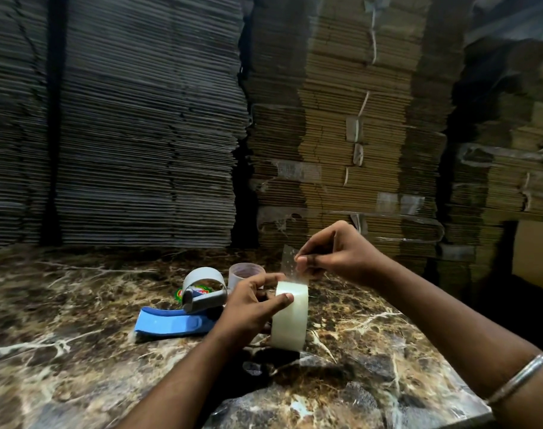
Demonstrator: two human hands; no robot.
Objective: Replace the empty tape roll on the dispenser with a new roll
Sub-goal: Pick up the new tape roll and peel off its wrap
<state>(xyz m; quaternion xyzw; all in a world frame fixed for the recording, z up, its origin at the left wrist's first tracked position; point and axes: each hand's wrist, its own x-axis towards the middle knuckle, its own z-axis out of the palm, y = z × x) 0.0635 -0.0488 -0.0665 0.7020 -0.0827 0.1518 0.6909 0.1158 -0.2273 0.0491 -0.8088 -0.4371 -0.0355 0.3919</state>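
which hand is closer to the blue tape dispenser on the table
Left. The left hand grips the new tape roll right beside the blue tape dispenser; the right hand pinches the peeled tape end, farther away.

A single wide-angle camera sits on the person's head, looking forward and down, close over the marbled surface (pixel 78 351). Both forearms reach in from the near edge, and beyond the far edge stacked cardboard (pixel 341 134) fills the view.

dim, warm light | dark shadow at right | wide-angle bending at edges | slight blur throughout
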